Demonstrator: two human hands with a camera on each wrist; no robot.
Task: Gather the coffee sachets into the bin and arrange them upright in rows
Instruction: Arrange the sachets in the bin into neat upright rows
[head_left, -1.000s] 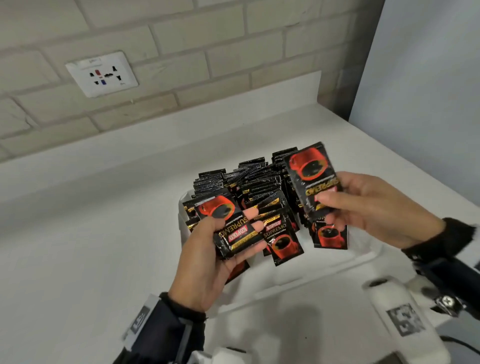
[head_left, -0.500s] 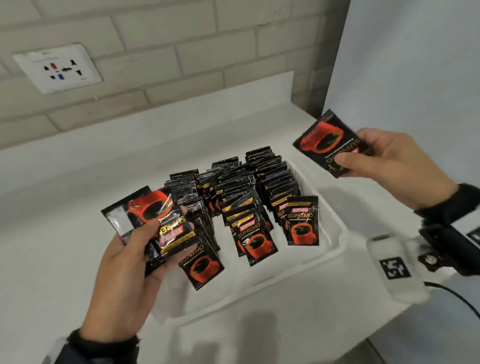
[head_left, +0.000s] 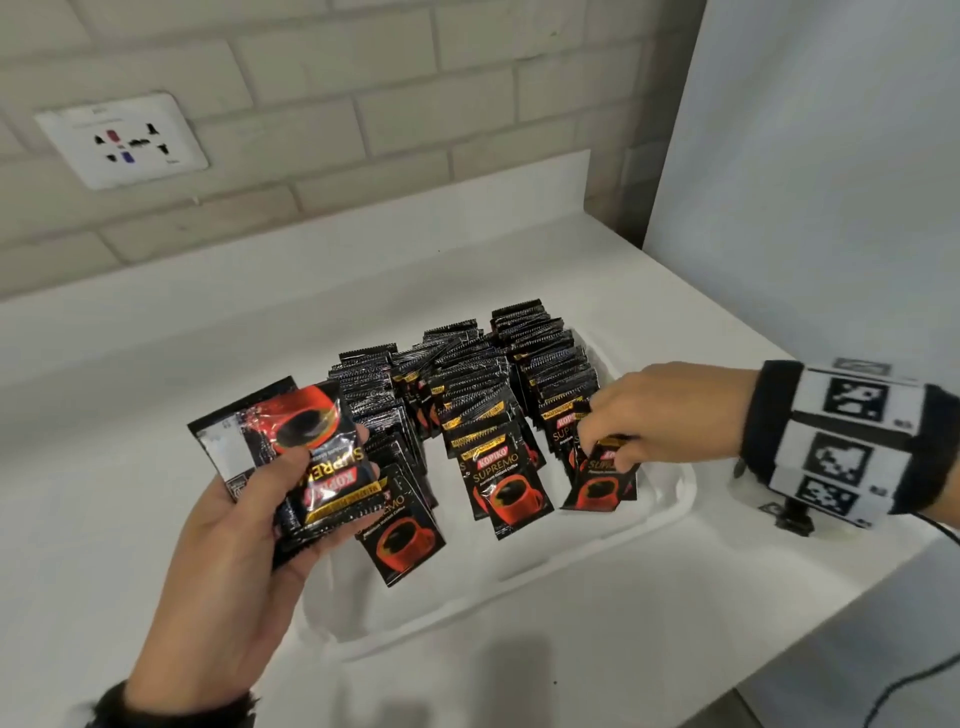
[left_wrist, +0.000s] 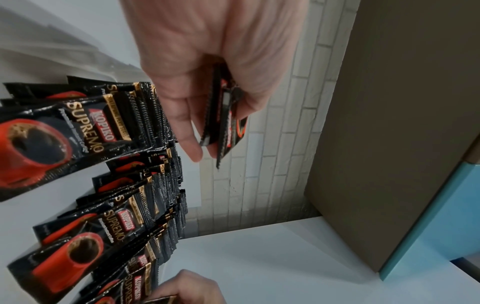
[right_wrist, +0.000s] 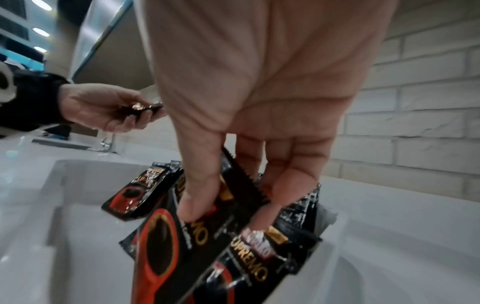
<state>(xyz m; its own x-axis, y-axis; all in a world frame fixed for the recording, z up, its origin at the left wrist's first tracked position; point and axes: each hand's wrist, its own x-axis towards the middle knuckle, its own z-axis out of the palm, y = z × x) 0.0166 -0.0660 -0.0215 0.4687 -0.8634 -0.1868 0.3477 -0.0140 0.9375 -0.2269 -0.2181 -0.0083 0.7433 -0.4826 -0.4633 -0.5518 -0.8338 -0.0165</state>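
Leftmost, the left hand (head_left: 234, 525) holds a few spare sachets (head_left: 317, 462) above the bench (head_left: 104, 467); rightward, rows of packets (head_left: 467, 395) stand in the bin (head_left: 670, 499), where the nearer right hand (head_left: 660, 415) pinches one sachet (head_left: 602, 478) upright at the right row's front.

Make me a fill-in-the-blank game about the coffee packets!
1. The rows of coffee sachets stand in a white ____.
2. The left hand holds spare sachets above the ____ side of the bin.
3. The right hand pinches a sachet at the ____ of the rightmost row.

Missing words: bin; left; front
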